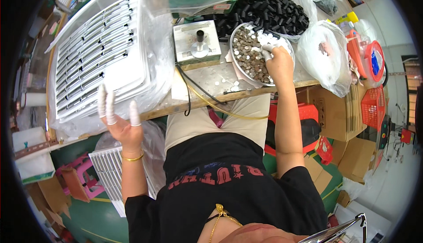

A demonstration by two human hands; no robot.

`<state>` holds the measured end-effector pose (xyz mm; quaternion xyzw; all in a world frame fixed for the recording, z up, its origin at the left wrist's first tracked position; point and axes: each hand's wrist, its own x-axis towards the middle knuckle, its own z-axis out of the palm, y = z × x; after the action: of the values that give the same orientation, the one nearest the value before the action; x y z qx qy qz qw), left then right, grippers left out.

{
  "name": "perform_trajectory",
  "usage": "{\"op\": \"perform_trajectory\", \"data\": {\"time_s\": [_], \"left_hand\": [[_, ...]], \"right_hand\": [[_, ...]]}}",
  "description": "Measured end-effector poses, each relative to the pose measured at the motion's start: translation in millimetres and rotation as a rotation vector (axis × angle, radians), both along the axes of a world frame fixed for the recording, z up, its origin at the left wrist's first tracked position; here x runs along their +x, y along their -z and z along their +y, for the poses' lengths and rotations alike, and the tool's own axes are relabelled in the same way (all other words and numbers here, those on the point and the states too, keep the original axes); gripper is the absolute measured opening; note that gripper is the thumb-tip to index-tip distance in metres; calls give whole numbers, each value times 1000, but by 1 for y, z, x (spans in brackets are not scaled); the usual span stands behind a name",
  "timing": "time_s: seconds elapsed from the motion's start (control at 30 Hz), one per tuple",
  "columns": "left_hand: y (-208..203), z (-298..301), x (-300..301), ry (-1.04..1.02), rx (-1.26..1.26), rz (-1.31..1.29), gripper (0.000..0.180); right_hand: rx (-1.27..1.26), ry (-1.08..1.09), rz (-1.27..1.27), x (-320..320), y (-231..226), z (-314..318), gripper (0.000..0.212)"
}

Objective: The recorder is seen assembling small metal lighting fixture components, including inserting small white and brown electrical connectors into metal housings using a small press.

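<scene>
My right hand (280, 64) reaches into a round bowl (232, 53) at the bench's right. White finger covers sit on its fingertips, which are bent together at the pile; whatever they hold is too small to make out. Brownish small discs (247, 51) and white ones (264, 37) fill the bowl. My left hand (121, 122) is open, with white-covered fingers spread, just off the bench's front edge beside the tray of silver tubes (94, 53). Between the hands stands a metal block fixture (185, 38) with an upright black-topped piece (200, 37) on a round silver base.
Behind the bowl lies a heap of black cylindrical caps (269, 9). A clear plastic bag (324, 53) is at its right. A black cable (198, 86) and a yellow hose (220, 109) hang over the front edge. Cardboard boxes (337, 111) stand to the right, another tube tray (108, 172) lower left.
</scene>
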<state>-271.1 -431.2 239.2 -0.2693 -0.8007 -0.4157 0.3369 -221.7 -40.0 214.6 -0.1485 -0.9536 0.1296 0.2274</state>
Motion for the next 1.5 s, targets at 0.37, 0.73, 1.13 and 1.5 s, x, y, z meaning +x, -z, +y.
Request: {"op": "perform_trajectory", "data": {"time_s": [0.37,0.73,1.13,1.5], "left_hand": [[42,66,3,279,152,-319,40],[46,72,3,270,92,-368,34],[52,82,4,309,110,-399,29],[52,84,3,305,116,-399,29]], "right_hand": [[-73,64,-30,13,9,24,14],[5,21,-149,-7,1,30,15],[99,-100,-261,-14,3,39,20],[287,-184,-59,-23,9,31,23]]}}
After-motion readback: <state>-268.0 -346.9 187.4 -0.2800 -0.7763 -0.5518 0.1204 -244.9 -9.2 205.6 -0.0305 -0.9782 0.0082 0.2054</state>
